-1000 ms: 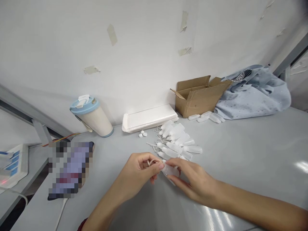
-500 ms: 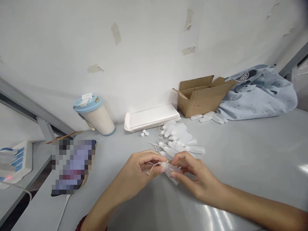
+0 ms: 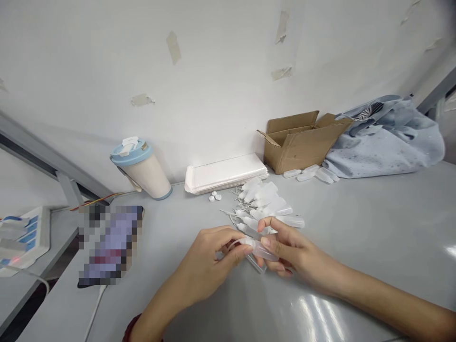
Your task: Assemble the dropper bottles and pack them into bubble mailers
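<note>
Between my two hands is a small translucent squeeze bottle (image 3: 265, 251) with a thin bent tube at its capped end. My left hand (image 3: 217, 259) pinches the cap and tube end between thumb and fingertips. Around the bottle's body, the thumb and fingers of my right hand (image 3: 295, 249) are closed, with the index finger raised. Another clear bottle or tube (image 3: 257, 266) lies on the table just below, partly hidden by my hands. Beyond my hands lies a pile of similar bottles (image 3: 265, 192) with thin tubes pointing left.
Three small white caps (image 3: 214, 196) sit by a stack of white trays (image 3: 226, 173). Several bottles (image 3: 311, 173) lie before an open cardboard box (image 3: 302, 149), beside a blue cloth bag (image 3: 388, 142). To the left are a tumbler (image 3: 142, 171), a blurred phone (image 3: 112, 247) and a power strip (image 3: 26, 235).
My right hand has shifted its grip on the bottle, its index finger lifting and the other fingers now showing beneath. The bottle has moved slightly right and its body shows more.
</note>
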{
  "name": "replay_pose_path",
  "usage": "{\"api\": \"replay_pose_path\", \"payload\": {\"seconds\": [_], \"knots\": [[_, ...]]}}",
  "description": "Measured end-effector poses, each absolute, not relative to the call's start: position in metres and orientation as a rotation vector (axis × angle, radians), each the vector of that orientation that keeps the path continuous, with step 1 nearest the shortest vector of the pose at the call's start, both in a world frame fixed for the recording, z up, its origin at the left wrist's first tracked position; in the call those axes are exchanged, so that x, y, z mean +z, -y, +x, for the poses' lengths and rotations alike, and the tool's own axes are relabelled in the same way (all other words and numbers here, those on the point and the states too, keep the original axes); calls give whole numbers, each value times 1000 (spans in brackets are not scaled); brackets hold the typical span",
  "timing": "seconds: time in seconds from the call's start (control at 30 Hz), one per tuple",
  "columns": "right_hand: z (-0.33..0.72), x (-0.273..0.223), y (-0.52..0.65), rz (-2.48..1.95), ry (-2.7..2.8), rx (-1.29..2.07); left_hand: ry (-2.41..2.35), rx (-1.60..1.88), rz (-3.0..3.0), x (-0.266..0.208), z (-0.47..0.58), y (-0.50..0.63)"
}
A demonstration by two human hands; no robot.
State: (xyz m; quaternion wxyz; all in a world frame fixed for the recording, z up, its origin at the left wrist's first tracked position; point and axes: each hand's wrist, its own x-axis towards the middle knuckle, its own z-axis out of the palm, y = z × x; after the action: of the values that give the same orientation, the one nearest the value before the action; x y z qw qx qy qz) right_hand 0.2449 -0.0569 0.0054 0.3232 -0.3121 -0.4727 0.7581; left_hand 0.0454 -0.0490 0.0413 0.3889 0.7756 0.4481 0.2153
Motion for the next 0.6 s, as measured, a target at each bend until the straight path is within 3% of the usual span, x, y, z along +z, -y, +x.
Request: {"api": "replay_pose_path", "payload": {"seconds": [0.07, 0.13, 0.33, 0.4, 0.6], "knots": [[245, 4, 53, -787, 1125, 2153, -1133, 562, 1945, 41, 46, 51], [244, 1, 51, -818, 1156, 2115, -1155, 595, 1898, 39, 47, 52], [245, -1, 56, -1103, 1711, 1110, -1255, 716, 1591, 36, 49, 49], [246, 1, 56, -1092, 1773, 991, -1220, 705, 1540, 35, 50, 51], [245, 5, 51, -990, 1371, 1834, -1103, 785, 1533, 34, 54, 57]]}}
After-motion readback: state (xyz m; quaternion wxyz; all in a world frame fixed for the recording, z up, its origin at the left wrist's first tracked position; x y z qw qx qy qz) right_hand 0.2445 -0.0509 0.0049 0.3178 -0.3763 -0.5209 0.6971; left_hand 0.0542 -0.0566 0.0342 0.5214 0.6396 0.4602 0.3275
